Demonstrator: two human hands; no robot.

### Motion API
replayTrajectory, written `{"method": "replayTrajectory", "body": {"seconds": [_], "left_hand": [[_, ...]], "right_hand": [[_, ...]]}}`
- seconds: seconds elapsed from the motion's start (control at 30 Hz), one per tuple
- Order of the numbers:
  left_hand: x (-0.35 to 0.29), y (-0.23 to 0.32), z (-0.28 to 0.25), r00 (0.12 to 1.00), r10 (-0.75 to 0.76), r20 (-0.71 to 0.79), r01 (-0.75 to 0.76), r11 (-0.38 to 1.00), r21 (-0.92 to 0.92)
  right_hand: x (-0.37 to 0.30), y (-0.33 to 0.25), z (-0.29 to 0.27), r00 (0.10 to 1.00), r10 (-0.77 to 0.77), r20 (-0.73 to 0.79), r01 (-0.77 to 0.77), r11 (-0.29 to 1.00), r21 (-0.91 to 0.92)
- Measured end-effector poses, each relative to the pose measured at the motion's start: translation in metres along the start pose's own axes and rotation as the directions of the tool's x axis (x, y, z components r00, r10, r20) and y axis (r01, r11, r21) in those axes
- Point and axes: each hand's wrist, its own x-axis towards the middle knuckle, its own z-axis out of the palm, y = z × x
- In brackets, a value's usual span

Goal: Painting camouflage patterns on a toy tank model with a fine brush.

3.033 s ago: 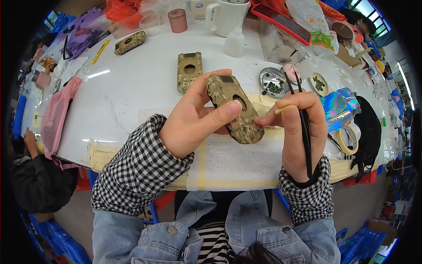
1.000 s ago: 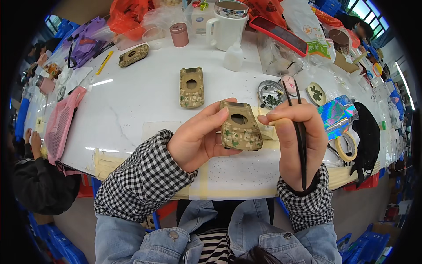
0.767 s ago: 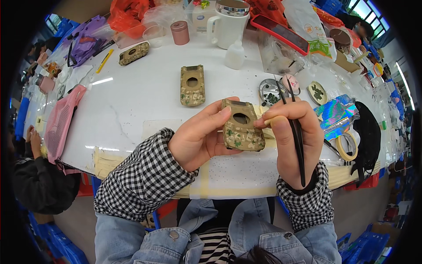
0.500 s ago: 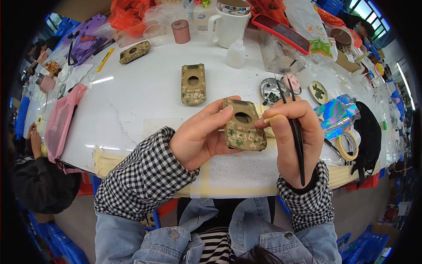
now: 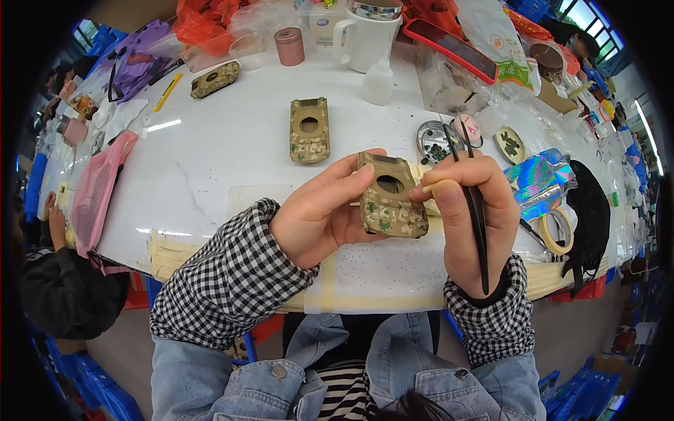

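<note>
My left hand (image 5: 319,214) is closed around the edge of a camouflage-patterned model tank hull (image 5: 397,214), a blocky piece with a round hole in its top. The thumb lies on its upper left corner, and the hull is tilted toward me. My right hand (image 5: 477,203) grips black tweezers (image 5: 480,238) across the palm, their tips pointing up and away from the hull. Between its thumb and forefinger is a small pale thing (image 5: 442,184) I cannot make out, close to the hull's right side. A second hull (image 5: 309,146) and a third hull (image 5: 213,81) lie farther back.
Near my right hand are a round dish of dark green bits (image 5: 437,151), an oval dish (image 5: 503,146), a tape roll (image 5: 559,230) and a black bag (image 5: 588,217). Behind stand a white mug (image 5: 371,45) and a squeeze bottle (image 5: 378,83). Another person's hand (image 5: 56,223) shows at left.
Both hands keep their holds. The hull and my right hand have shifted very slightly to the right; the rest looks the same.
</note>
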Motion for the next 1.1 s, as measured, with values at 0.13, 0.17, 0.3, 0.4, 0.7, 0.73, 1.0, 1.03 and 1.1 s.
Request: {"method": "replayTrajectory", "body": {"seconds": [0.13, 0.17, 0.3, 0.4, 0.7, 0.73, 1.0, 1.03, 1.1], "left_hand": [[0.0, -0.001, -0.001, 1.0, 0.001, -0.005, -0.001, 1.0, -0.006], [-0.001, -0.001, 0.0, 1.0, 0.002, -0.009, -0.002, 1.0, -0.005], [-0.001, 0.0, 0.001, 1.0, -0.003, -0.017, 0.003, 1.0, 0.004], [0.0, 0.0, 0.001, 0.999, -0.002, -0.04, 0.003, 1.0, 0.017], [0.003, 0.0, -0.004, 0.994, 0.053, -0.099, -0.044, 0.995, 0.088], [0.002, 0.001, -0.006, 0.994, 0.064, -0.087, -0.056, 0.994, 0.09], [0.007, 0.001, -0.017, 0.987, 0.145, -0.067, -0.139, 0.987, 0.077], [0.007, 0.001, -0.019, 0.987, 0.149, -0.056, -0.144, 0.986, 0.082], [0.008, 0.001, -0.021, 0.987, 0.153, -0.046, -0.149, 0.986, 0.073]], "right_hand": [[0.0, 0.0, 0.0, 1.0, -0.001, 0.005, 0.001, 1.0, 0.003], [0.0, 0.001, 0.0, 1.0, -0.001, 0.008, 0.001, 1.0, 0.005], [0.0, -0.001, 0.0, 1.0, 0.011, 0.013, -0.012, 0.999, 0.043], [-0.001, -0.004, -0.002, 0.998, 0.049, -0.043, -0.043, 0.991, 0.13], [-0.013, 0.013, -0.039, 0.986, -0.106, -0.126, 0.046, 0.912, -0.409], [-0.013, 0.017, -0.039, 0.985, -0.147, -0.09, 0.086, 0.872, -0.483], [-0.014, 0.032, -0.04, 0.974, -0.212, 0.075, 0.21, 0.734, -0.646], [-0.014, 0.03, -0.041, 0.973, -0.221, 0.069, 0.214, 0.738, -0.641], [-0.02, 0.026, -0.053, 0.993, -0.115, 0.036, 0.114, 0.807, -0.579]]}}
